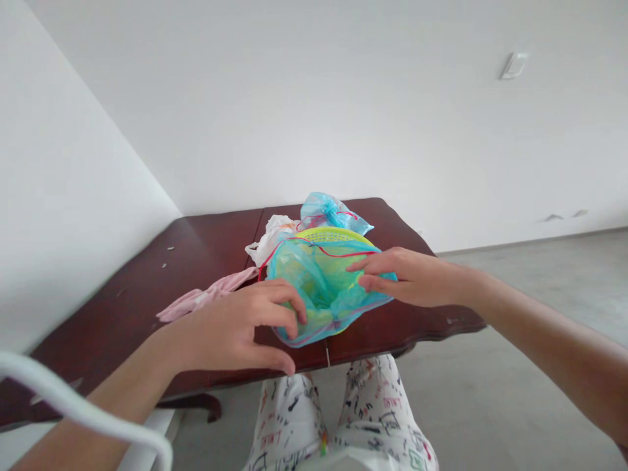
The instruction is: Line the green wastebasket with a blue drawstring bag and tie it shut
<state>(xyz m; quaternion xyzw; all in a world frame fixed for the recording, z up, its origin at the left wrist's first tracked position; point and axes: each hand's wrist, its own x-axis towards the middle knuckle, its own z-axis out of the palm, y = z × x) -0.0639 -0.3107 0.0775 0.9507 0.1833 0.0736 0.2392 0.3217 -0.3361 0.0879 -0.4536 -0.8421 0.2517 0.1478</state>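
While part-spread, hands (240,320) (415,278) on bag (326,284)

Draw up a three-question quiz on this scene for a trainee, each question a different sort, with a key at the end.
1. True or false: the pink cloth lies left of the yellow-green basket in the picture.
2. Which item lines the basket?
A) a white plastic bag
B) an open blue bag
C) the pink cloth
3. Fill in the blank: the left hand and right hand are both at the bag, whose drawstring is ____.

Key: 1. True; 2. B; 3. red
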